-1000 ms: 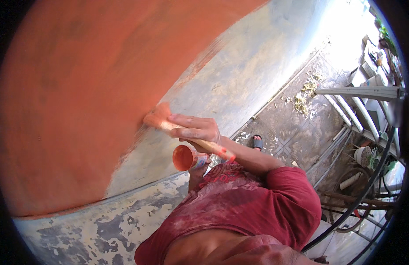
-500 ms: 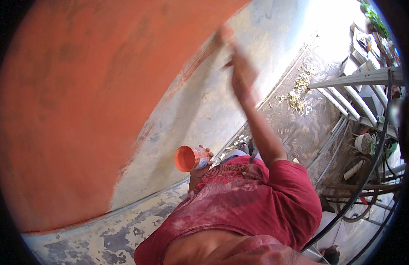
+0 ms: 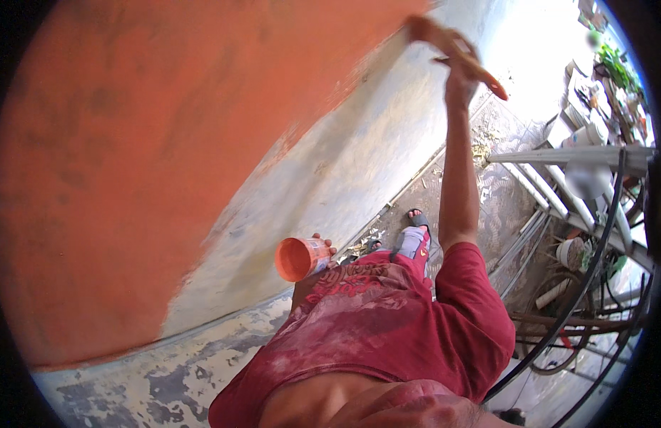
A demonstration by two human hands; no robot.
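Our right hand (image 3: pixel 459 71) at the upper right of the frame, closed round a paintbrush (image 3: pixel 455 50) (bristles on the orange wall (image 3: pixel 130 157)), our left hand (image 3: pixel 323 250) at centre gripping an orange paint cup (image 3: pixel 300 258).

I see strong daylight flooding in from the far right, where the floor (image 3: pixel 551 78) burns out to plain white and loses all detail. The orange painted wall (image 3: pixel 130 164) on the left sits in even, softer shade, with faint darker patches and no hard shadows. The bare grey part of the wall (image 3: pixel 330 178) picks up a mild sheen towards the far end. My right hand (image 3: pixel 455 60) and the brush (image 3: pixel 451 46) are smeared by motion blur. The fisheye bends the pipes (image 3: pixel 573 157) and hoses on the right, and a black rim closes off every corner. The near shirt (image 3: pixel 387 328) is slightly soft.
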